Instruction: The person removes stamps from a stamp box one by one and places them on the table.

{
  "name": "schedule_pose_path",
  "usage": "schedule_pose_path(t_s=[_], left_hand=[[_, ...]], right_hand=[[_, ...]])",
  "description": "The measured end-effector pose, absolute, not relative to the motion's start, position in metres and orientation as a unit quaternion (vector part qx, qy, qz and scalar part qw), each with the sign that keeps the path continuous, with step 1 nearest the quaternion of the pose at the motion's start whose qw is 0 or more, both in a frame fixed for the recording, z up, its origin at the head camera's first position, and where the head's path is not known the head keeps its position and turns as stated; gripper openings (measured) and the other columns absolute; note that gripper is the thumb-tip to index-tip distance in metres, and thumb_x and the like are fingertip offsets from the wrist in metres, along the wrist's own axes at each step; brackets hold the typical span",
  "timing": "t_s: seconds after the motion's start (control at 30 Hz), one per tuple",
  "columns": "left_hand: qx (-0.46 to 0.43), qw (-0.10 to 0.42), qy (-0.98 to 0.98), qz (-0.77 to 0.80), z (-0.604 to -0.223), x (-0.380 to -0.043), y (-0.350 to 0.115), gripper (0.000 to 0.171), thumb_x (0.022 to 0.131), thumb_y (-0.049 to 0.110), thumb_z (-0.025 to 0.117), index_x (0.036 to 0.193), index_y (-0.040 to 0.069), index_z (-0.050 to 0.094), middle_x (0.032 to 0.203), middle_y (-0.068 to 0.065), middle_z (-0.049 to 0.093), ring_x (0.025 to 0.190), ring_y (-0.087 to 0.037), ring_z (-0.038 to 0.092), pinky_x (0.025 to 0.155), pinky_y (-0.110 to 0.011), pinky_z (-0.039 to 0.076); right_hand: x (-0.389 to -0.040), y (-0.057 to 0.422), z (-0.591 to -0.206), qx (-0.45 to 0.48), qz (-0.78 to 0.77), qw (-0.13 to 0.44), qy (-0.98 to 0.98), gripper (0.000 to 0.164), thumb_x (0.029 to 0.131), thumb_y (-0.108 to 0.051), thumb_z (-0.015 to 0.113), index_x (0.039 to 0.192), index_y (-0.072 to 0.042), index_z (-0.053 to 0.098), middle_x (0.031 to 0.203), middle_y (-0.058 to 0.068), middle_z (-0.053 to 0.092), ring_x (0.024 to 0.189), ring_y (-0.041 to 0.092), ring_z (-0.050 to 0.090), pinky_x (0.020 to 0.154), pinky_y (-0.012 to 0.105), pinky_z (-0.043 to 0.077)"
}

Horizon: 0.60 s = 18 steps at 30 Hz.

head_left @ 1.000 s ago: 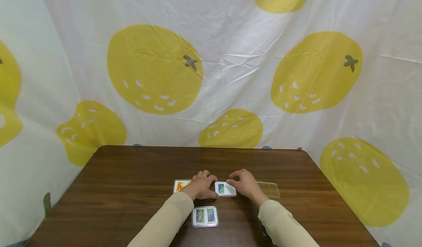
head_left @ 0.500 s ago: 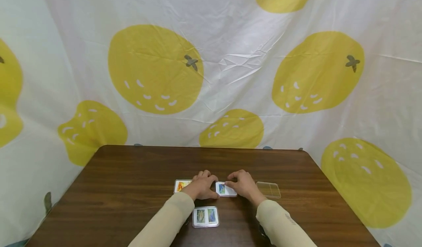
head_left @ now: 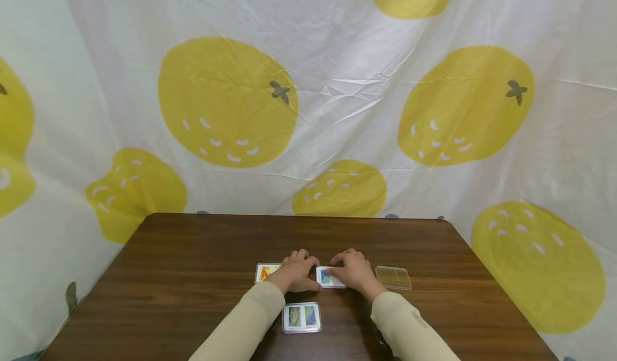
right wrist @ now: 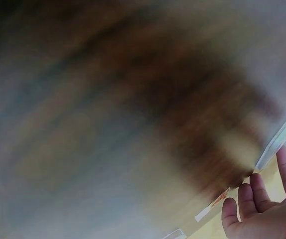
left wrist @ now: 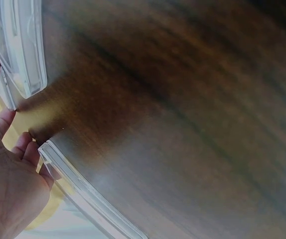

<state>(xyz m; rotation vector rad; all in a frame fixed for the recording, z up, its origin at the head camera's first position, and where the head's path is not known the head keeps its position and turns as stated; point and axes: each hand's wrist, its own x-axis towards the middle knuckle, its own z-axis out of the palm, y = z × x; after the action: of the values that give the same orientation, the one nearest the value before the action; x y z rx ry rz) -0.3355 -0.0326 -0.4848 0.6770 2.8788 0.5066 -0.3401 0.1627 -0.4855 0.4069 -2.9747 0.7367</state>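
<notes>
A clear flat case with a blue-green picture and a white area lies between both hands in the head view. My left hand grips its left edge with thumb and index finger; the left wrist view shows these fingers on the layered clear case. From the right, my right hand holds the same case, its thumb over the top face, hiding the right part. In the right wrist view the index finger touches the edge of the case. The remaining fingers of each hand are loosely bent.
Partly behind my left hand lies a case with an orange picture. Nearer the body is a case with two pictures. A clear divided cover lies right of my right hand. All rest on the brown wooden table.
My right hand has shifted slightly left, its thumb sliding further over the case's top face and covering more of it. The left hand has stayed nearly in place.
</notes>
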Motion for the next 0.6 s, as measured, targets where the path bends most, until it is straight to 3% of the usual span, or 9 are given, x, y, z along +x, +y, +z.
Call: schedule_pose_path(t_s=[0.6], left_hand=[[0.224,0.072,0.958,0.162,-0.4834,-0.3346,-0.0325,0.055,0.083,0.048,0.076,0.127,0.02,0.058,0.13,-0.008,0.045,0.125,-0.029,0.04,0.106,-0.047,0.032]], right_hand=[[-0.3427,0.1597,-0.4845,0.125,0.199,0.034,-0.971,0.014,0.088,-0.032,0.075,0.091,-0.019,0.075,0.111,0.01,0.061,0.11,0.036,0.051,0.09,0.059,0.037]])
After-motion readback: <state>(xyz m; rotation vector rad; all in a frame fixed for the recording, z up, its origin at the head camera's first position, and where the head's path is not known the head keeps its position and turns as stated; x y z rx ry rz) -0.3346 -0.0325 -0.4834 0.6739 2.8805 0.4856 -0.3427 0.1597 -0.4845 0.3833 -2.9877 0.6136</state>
